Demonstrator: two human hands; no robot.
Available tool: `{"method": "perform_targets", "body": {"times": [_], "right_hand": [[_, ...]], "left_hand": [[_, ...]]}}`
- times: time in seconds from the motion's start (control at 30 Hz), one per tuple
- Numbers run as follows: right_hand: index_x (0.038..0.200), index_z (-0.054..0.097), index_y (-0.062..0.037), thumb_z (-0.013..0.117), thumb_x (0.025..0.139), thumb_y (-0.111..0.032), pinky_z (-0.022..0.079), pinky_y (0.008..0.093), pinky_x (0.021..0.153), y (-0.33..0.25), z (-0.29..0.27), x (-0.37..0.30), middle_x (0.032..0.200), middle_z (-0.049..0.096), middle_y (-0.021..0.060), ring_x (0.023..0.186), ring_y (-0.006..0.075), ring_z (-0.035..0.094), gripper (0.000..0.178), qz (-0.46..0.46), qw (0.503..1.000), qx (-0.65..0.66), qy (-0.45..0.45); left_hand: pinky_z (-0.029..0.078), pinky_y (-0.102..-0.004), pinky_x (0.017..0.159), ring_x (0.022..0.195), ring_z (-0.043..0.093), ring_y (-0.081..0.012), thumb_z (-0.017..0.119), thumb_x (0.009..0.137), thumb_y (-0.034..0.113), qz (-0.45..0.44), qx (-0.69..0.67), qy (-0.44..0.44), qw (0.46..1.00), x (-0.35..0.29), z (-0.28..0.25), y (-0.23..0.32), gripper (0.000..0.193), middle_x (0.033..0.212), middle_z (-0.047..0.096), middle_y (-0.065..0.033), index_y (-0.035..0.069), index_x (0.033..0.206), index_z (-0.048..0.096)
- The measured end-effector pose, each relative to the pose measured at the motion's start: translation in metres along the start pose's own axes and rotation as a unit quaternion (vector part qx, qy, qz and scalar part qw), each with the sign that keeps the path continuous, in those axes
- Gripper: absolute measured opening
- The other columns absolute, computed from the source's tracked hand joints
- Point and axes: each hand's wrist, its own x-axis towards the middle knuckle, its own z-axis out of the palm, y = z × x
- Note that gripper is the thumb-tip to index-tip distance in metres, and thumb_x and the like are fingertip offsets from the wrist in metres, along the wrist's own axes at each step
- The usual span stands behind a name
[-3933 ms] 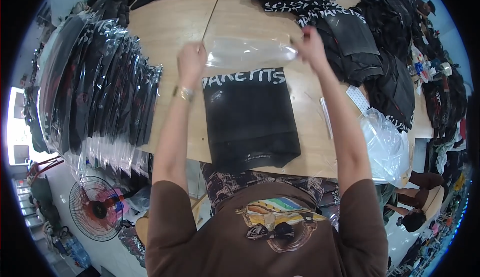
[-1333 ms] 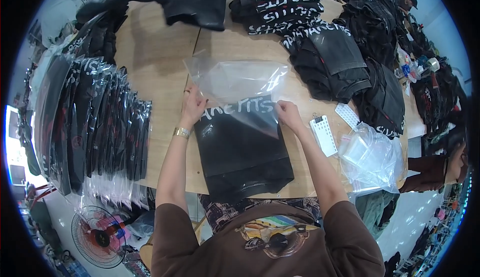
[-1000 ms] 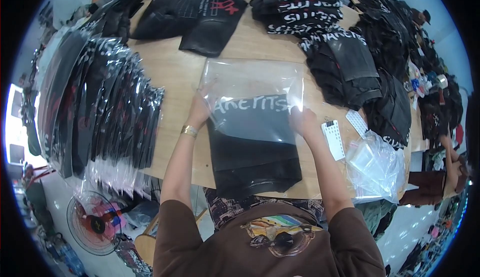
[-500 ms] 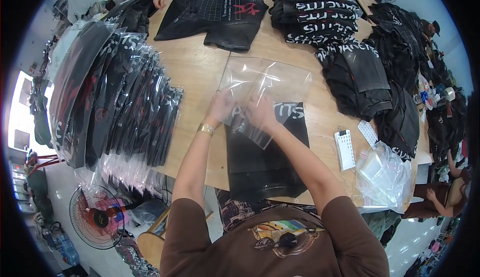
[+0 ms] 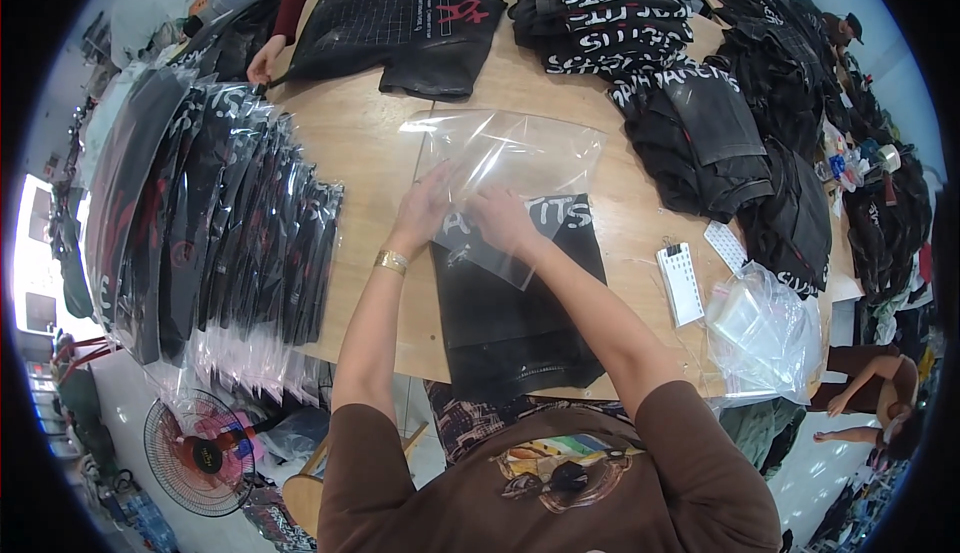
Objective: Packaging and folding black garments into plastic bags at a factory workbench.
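Observation:
A folded black garment [image 5: 515,323] with white lettering along its far edge lies in front of me on the table. Over its far part spreads a clear plastic bag [image 5: 540,148]. At the bag's left edge, my left hand [image 5: 425,203] grips the film, its fingers blurred by glare. My right hand [image 5: 500,221], fingers bent together, holds the bag just above the lettering. Reflections on the film partly hide both sets of fingertips.
Bagged black garments [image 5: 230,223] stand in a row at left. Folded black garments [image 5: 620,13] are piled far right. Tags [image 5: 681,283] and loose clear bags [image 5: 765,338] lie near right. Across the table, another person's hand [image 5: 265,58] touches a spread black garment [image 5: 400,28]. A fan [image 5: 205,453] stands lower left.
My view has shifted slightly, so the table things sit further left. The bag's far left corner has spread outward. The other person's hand at far left has moved down along the garment's edge.

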Motion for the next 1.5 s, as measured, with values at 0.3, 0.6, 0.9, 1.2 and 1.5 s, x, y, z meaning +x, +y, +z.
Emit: {"method": "perform_targets", "body": {"times": [0.3, 0.6, 0.9, 1.2, 1.5], "right_hand": [[0.086, 0.058, -0.012, 0.061, 0.074, -0.018, 0.039, 0.0361, 0.072, -0.009, -0.008, -0.007, 0.084, 0.052, 0.007, 0.084, 0.0243, 0.053, 0.014, -0.074, 0.996, -0.039, 0.028], [0.089, 0.058, -0.013, 0.057, 0.071, -0.015, 0.038, 0.034, 0.073, -0.003, 0.007, -0.011, 0.081, 0.05, 0.0037, 0.083, 0.0208, 0.052, 0.018, -0.034, 0.992, 0.115, 0.034], [0.088, 0.057, -0.0095, 0.061, 0.074, -0.014, 0.04, 0.0397, 0.074, -0.009, 0.007, -0.004, 0.087, 0.056, 0.0095, 0.083, 0.029, 0.054, 0.015, 0.011, 1.0, -0.004, 0.024], [0.094, 0.055, -0.0103, 0.057, 0.077, -0.011, 0.039, 0.0414, 0.078, -0.009, 0.01, -0.005, 0.089, 0.058, 0.0086, 0.087, 0.0296, 0.054, 0.017, 0.011, 0.989, 0.082, 0.125], [0.097, 0.058, -0.0135, 0.059, 0.076, -0.019, 0.037, 0.0437, 0.086, -0.003, 0.009, 0.001, 0.097, 0.057, 0.006, 0.102, 0.0268, 0.051, 0.021, 0.052, 0.99, -0.08, 0.106]], "left_hand": [[0.038, -0.032, 0.098, 0.118, 0.046, -0.0246, 0.056, 0.079, 0.007, -0.056, -0.175, -0.042, 0.982, -0.003, 0.002, 0.003, 0.053, 0.13, 0.046, -0.0128, 0.005, 0.129, 0.041], [0.046, -0.0316, 0.073, 0.076, 0.057, -0.0221, 0.059, 0.073, 0.004, -0.112, -0.093, -0.052, 0.988, 0.0, -0.002, 0.007, 0.062, 0.117, 0.055, -0.0148, 0.011, 0.131, 0.04], [0.045, -0.0313, 0.061, 0.057, 0.048, -0.0184, 0.062, 0.072, 0.003, -0.102, -0.081, -0.013, 0.991, 0.003, 0.001, 0.002, 0.067, 0.112, 0.058, -0.0148, 0.012, 0.133, 0.037], [0.046, -0.0347, 0.071, 0.078, 0.059, -0.029, 0.06, 0.073, 0.001, -0.073, -0.057, -0.035, 0.995, -0.001, -0.006, 0.007, 0.066, 0.116, 0.055, -0.017, 0.012, 0.133, 0.037], [0.035, -0.0249, 0.049, 0.053, 0.037, -0.0101, 0.044, 0.077, -0.009, -0.11, -0.112, -0.015, 0.988, -0.021, -0.005, 0.027, 0.065, 0.065, 0.043, -0.0032, 0.017, 0.135, 0.036]]}}
